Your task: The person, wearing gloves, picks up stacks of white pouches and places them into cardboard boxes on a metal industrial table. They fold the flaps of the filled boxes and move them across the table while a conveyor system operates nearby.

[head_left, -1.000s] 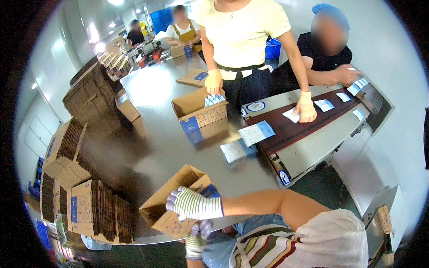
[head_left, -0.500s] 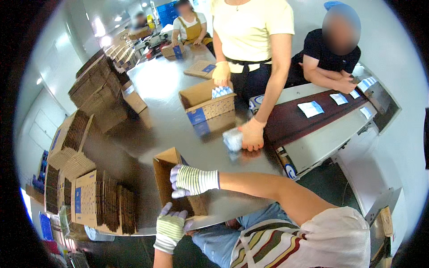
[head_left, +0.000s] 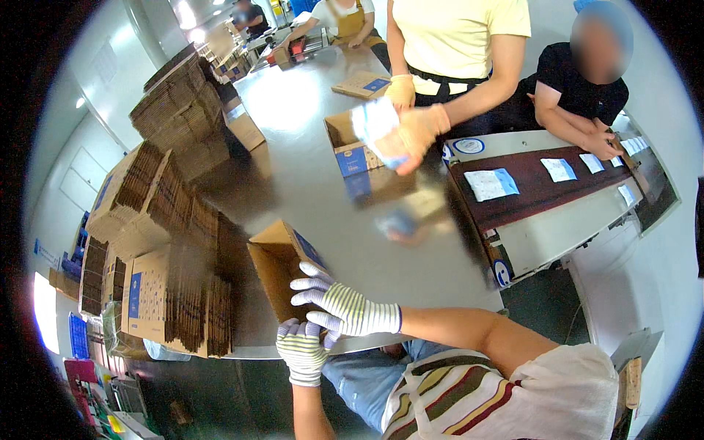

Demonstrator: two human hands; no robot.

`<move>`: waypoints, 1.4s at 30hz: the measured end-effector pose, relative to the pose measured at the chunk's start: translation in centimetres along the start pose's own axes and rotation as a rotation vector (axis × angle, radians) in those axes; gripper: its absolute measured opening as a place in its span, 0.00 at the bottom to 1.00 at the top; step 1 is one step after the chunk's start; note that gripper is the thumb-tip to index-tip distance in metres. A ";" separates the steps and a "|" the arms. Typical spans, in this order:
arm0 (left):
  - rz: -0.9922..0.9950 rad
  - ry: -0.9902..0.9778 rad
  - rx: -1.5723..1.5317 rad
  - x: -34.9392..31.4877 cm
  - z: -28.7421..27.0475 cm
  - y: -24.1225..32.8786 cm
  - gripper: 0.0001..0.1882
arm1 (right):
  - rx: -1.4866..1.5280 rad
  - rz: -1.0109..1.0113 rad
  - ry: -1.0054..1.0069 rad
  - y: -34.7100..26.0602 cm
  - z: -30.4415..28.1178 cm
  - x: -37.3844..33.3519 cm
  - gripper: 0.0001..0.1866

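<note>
Shiny steel table (head_left: 411,271): left striped-gloved hand (head_left: 301,352) curled, hold unclear; right hand (head_left: 348,304) loosely spread, seemingly empty; both should steady the open brown cardboard box (head_left: 270,265).

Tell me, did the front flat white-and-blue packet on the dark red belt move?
Yes: the white-and-blue packet moved along, closer to the near end of the fixed grey conveyor frame.

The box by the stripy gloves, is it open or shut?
Open: you can see down into the box, to its brown inside walls.
</note>
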State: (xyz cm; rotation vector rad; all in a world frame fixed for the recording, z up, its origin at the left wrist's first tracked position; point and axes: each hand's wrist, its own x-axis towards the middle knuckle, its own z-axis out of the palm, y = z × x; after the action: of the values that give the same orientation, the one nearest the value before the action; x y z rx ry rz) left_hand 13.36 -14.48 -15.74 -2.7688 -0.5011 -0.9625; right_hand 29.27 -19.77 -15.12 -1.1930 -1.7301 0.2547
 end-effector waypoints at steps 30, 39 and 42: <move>-0.057 0.071 0.049 -0.3 0.5 0.8 0.19 | 0.019 -0.032 0.009 0.5 -0.6 0.4 0.14; -0.045 0.090 0.058 -0.1 0.5 0.8 0.19 | 0.011 -0.029 0.023 0.6 -0.5 0.4 0.15; -0.031 0.104 0.072 -0.2 0.6 0.7 0.19 | 0.011 -0.030 0.023 0.8 -0.3 0.3 0.15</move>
State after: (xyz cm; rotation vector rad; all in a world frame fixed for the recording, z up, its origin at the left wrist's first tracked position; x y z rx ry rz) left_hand 13.85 -15.03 -16.35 -2.6390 -0.5529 -1.0669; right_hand 29.99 -19.25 -15.24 -1.1568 -1.7229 0.2310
